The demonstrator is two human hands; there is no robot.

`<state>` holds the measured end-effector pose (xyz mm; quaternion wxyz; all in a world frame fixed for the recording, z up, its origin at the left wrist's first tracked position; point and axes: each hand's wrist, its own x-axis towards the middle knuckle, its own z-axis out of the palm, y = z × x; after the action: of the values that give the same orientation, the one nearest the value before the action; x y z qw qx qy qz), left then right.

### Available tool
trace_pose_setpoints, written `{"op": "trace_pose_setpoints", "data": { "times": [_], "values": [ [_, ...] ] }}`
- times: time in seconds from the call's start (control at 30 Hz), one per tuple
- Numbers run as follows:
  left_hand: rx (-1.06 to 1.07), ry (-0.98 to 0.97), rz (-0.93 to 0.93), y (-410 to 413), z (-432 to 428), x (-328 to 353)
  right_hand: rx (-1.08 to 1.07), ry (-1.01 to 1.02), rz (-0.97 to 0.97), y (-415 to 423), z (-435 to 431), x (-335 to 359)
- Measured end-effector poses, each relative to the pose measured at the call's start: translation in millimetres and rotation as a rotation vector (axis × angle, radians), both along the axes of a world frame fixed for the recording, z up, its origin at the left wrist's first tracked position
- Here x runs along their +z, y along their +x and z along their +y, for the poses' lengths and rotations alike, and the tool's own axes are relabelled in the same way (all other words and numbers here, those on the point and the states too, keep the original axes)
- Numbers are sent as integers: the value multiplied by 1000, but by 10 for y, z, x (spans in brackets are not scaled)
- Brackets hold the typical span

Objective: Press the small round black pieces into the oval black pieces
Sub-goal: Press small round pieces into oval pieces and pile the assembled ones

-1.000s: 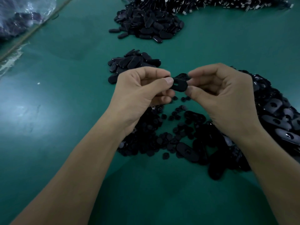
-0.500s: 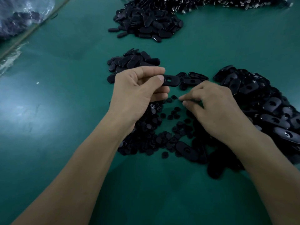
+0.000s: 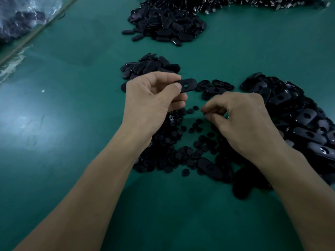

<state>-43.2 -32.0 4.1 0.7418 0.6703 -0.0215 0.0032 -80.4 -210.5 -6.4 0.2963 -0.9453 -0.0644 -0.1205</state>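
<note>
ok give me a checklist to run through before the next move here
1. Oval piece gripped by the left hand: ok, pinched at one end.
2. Its hole in view and unfilled: ok.
3. Right hand has a round piece: cannot tell, the pinched fingertips hide it.
4. Small round pieces within reach: ok, scattered beneath the right hand.
5. Round piece lined up with the hole: not ok, the right hand is low and apart from the oval piece.

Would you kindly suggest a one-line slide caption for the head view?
Left hand pinches an oval black piece while the right hand reaches among small round pieces on the green table.
</note>
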Motion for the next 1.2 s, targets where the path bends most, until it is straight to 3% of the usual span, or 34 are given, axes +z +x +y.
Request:
{"op": "trace_pose_setpoints", "data": {
  "times": [0.53,0.8,0.97,1.07,1.2],
  "values": [
    [-12,7,2,-26,-26,-1,-132,16,-6,11,29,-27],
    [-14,5,1,-28,-26,6,-72,-24,-57,31,7,-5],
    [-16,18,-20,-29,-31,-3,-31,185,-178,13,32,-3],
    [-30,59,-51,-42,-42,-16,1,399,-189,10,59,39],
    [-65,110,-105,-74,-71,-27,37,525,-157,-2,87,78]
  ]
}}
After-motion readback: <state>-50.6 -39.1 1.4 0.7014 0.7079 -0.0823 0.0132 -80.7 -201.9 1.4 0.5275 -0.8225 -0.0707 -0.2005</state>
